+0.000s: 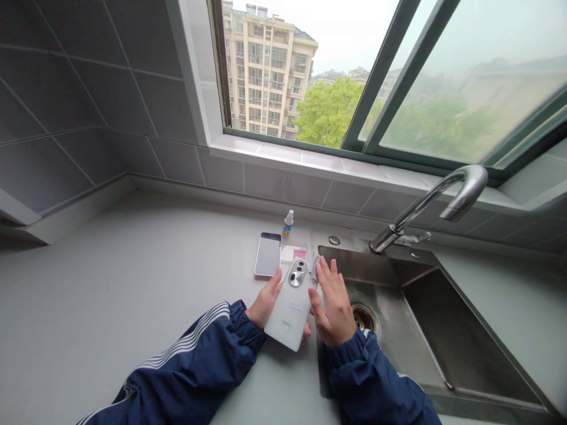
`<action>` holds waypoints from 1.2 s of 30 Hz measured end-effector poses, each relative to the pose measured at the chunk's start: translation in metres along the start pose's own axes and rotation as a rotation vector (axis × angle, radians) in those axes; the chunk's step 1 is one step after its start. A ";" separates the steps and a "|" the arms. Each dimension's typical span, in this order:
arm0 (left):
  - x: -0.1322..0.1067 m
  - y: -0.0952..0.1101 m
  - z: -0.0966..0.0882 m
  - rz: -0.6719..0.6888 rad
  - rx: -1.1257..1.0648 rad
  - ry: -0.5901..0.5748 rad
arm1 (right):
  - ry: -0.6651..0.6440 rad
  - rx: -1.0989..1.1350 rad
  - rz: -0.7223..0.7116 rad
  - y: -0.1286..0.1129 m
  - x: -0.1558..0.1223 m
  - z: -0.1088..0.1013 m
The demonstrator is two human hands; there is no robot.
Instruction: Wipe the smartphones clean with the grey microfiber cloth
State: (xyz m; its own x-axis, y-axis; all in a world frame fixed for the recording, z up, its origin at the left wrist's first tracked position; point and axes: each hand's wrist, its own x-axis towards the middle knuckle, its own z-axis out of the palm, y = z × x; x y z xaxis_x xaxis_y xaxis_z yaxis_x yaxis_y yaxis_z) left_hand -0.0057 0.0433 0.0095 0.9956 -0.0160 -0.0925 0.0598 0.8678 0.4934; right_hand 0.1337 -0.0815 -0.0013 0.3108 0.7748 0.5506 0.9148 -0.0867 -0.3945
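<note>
In the head view, the grey bench [146, 283] runs along a tiled wall under a window. At its back edge stands a small bottle [287, 224] with a white cap. Just in front of the bottle lies a clear packet [293, 252] with a pink tab. Left of the packet a second phone [268, 254] lies flat with its pale face up. Nothing stands between these things and the hands.

To the right a steel sink [443, 330] is set into the bench. Its basin holds only the drain [364, 317], and the faucet [436, 203] arches over the back rim.

The white phone [292, 304] is held tilted over the bench edge beside the sink, back side up with the camera ring toward the window. The left hand [266, 301] grasps it from the left, the thumb along its edge and the other fingers underneath. The right hand [334, 301] is released and flat, its fingers [328, 277] stretched out just right of the phone and its thumb touching the phone's right edge. A scrap of something white [315, 267] shows at the fingertips; whether it is held cannot be told.
</note>
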 end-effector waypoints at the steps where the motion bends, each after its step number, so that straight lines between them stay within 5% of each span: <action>1: 0.001 -0.001 -0.002 -0.005 -0.005 -0.004 | -0.002 0.001 0.000 0.000 0.000 0.001; 18: 0.003 -0.005 -0.005 -0.028 0.046 -0.054 | -0.100 -0.004 -0.076 -0.003 0.000 0.002; 28: 0.006 -0.009 0.011 0.280 -0.069 0.222 | -0.181 -0.021 -0.351 -0.020 0.001 -0.005; 32: 0.006 -0.004 0.014 0.233 -0.150 0.291 | -0.189 0.038 -0.454 -0.028 0.001 -0.011; 36: 0.004 0.002 0.011 0.183 -0.157 0.230 | -0.149 0.077 -0.464 -0.028 0.004 -0.017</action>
State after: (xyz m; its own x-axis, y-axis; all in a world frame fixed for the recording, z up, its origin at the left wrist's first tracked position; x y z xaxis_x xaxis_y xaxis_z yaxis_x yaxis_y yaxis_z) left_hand -0.0010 0.0395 0.0202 0.9453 0.2445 -0.2159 -0.1486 0.9120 0.3823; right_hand 0.1138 -0.0867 0.0245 -0.1703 0.8025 0.5718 0.9247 0.3307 -0.1887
